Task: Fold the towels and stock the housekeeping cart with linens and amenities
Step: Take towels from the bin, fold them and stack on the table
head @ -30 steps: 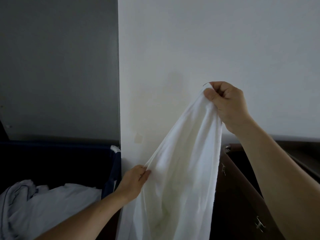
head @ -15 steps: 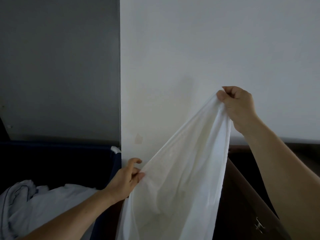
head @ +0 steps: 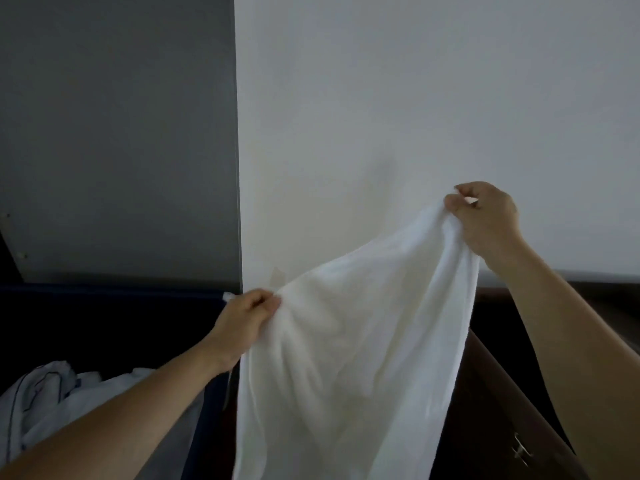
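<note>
A white towel (head: pixel 353 358) hangs in the air in front of a white wall, drooping down past the bottom of the frame. My right hand (head: pixel 488 216) pinches its upper right corner, held high. My left hand (head: pixel 242 320) grips the towel's left edge lower down, near the wall's corner. The top edge of the cloth slopes between the two hands. The towel's lower end is out of view.
A dark blue linen bin (head: pixel 114 306) stands at lower left with crumpled white and pale linens (head: pixel 52 400) inside. A dark brown cabinet (head: pixel 495 410) with a metal handle (head: pixel 521 453) sits at lower right. A white wall corner (head: pixel 239 168) rises ahead.
My right hand has drifted right with its corner. My left hand has slid left along the edge and closed on it, so the towel is spread wider.
</note>
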